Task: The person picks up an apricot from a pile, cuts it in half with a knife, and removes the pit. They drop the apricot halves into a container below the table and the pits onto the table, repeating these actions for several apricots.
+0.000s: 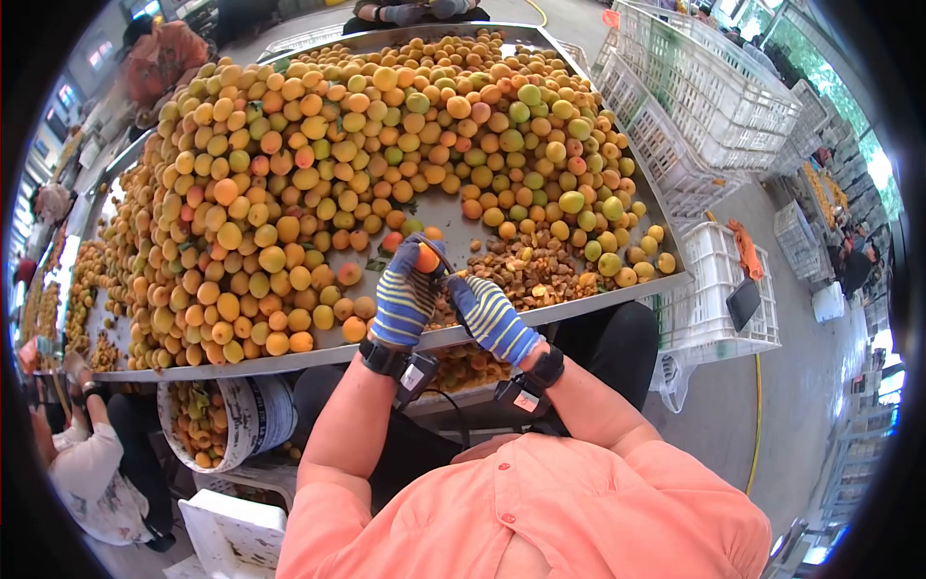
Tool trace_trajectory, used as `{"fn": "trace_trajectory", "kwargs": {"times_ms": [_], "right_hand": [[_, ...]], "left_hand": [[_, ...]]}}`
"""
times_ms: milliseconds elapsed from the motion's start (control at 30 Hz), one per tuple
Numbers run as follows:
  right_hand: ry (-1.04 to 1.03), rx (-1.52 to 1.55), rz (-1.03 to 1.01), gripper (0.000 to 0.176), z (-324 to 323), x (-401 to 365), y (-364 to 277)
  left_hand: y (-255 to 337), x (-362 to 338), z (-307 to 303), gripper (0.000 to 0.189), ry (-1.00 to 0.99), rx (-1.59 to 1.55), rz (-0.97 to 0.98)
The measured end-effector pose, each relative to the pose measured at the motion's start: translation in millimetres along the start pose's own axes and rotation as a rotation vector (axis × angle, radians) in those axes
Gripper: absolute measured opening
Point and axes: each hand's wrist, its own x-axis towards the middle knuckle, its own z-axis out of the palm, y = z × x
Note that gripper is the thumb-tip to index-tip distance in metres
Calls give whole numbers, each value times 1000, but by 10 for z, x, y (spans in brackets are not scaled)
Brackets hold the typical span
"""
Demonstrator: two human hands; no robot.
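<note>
My left hand (pixel 401 297), in a blue-and-yellow striped glove, is closed around an orange apricot (pixel 426 258) above the near edge of the metal table (pixel 569 307). Close beside it, my right hand (pixel 496 315) in a matching glove has its fingers bent together against the fruit. A thin dark shape shows between the two hands, too small to name. Just beyond and right of the hands lies a heap of brown apricot pits (pixel 531 270). A large mound of whole apricots (pixel 289 193), yellow, orange and some green, covers most of the table.
A white bucket (pixel 260 415) holding apricots stands below the table at left. White plastic crates (pixel 714 87) are stacked at right, and another crate (pixel 709 328) with an orange cloth (pixel 745 251) stands nearer. Other people sit at left and across the table.
</note>
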Motion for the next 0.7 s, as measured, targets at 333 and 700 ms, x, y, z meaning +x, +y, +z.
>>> {"fn": "trace_trajectory", "kwargs": {"times_ms": [333, 700], "right_hand": [[-168, -245, -36, 43, -173, 29, -195], [-99, -487, 53, 40, -93, 111, -251]], "left_hand": [[-13, 19, -49, 30, -49, 390, 103], [-117, 0, 2, 39, 86, 479, 53]]}}
